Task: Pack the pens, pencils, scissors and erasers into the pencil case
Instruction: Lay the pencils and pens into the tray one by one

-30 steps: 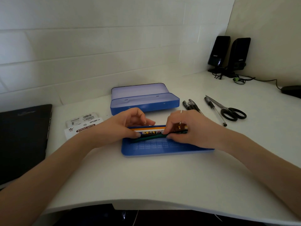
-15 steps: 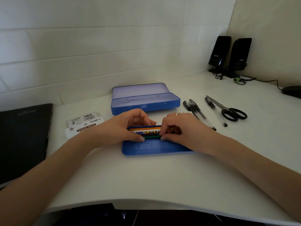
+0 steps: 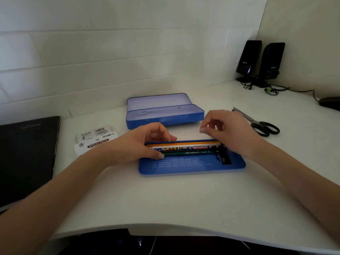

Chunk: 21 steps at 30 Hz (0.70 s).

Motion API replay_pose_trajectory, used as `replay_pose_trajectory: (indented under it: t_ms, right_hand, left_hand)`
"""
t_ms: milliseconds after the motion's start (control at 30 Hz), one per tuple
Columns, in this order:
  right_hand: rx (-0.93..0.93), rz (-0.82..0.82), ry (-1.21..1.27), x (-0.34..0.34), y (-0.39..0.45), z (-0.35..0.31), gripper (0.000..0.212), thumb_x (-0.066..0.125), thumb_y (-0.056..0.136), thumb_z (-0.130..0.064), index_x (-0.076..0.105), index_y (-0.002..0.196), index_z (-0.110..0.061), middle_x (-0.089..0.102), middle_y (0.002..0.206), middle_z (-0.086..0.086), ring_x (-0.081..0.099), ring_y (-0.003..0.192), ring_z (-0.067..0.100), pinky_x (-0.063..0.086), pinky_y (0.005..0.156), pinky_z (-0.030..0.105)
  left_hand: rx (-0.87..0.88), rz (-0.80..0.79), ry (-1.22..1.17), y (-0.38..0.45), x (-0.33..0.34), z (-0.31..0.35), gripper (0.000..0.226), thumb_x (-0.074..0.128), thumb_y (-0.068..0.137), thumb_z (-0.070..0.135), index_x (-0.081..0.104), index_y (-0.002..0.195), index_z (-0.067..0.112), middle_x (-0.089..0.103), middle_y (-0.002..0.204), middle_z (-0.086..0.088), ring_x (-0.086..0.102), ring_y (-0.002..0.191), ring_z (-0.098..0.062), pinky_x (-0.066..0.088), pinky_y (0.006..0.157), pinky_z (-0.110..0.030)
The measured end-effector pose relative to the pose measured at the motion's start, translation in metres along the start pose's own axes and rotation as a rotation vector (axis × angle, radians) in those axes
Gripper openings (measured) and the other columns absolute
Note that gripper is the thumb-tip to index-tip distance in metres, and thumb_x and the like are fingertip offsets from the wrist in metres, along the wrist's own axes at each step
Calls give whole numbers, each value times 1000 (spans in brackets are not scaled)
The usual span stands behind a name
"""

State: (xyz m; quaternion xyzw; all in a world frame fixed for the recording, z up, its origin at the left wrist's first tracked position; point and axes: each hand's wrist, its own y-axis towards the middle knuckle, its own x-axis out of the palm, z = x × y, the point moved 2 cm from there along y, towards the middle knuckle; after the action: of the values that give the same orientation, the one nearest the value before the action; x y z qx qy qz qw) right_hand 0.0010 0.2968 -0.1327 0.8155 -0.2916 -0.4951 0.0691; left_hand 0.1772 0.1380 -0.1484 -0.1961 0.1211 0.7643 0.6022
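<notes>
Several pencils (image 3: 184, 149) lie side by side along the far edge of a flat blue tray (image 3: 191, 168) in front of me. My left hand (image 3: 145, 144) pinches their left ends between thumb and fingers. My right hand (image 3: 226, 129) hovers blurred above the tray's right end, fingers loosely curled, with nothing visible in it. Behind the tray stands the blue pencil case (image 3: 165, 115), its lid open. Black-handled scissors (image 3: 263, 126) lie to the right of my right hand. The pens are hidden behind that hand.
A sticky-note pack (image 3: 95, 142) and a clear packet (image 3: 93, 132) lie to the left of the tray. A black laptop (image 3: 27, 153) is at far left. Two black speakers (image 3: 257, 59) with cables and a mouse (image 3: 331, 103) sit at back right. The desk's front edge curves inward.
My right hand has let go of the pencils' right ends and risen up and to the right. The left hand stays on their left ends.
</notes>
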Motion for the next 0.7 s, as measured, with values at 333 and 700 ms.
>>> replay_pose_trajectory:
  t_ms: [333,700]
  right_hand:
    - [193,82,-264,-12,7,32,6,60,86,-20,63,90,-23,59,90,-3,49,79,14,44,69,32]
    - [321,43,-280,-14,7,42,10,58,89,-21,64,97,-21,61,95,1,54,88,18,46,72,34]
  left_hand:
    - [10,6,16,-1,1,0,36,69,74,-9,55,94,17,67,118,9,60,114,-4,48,96,-21]
    - [-2,8,17,-1,1,0,37,70,74,-7,55,95,18,68,118,10,59,114,-4,47,99,-26]
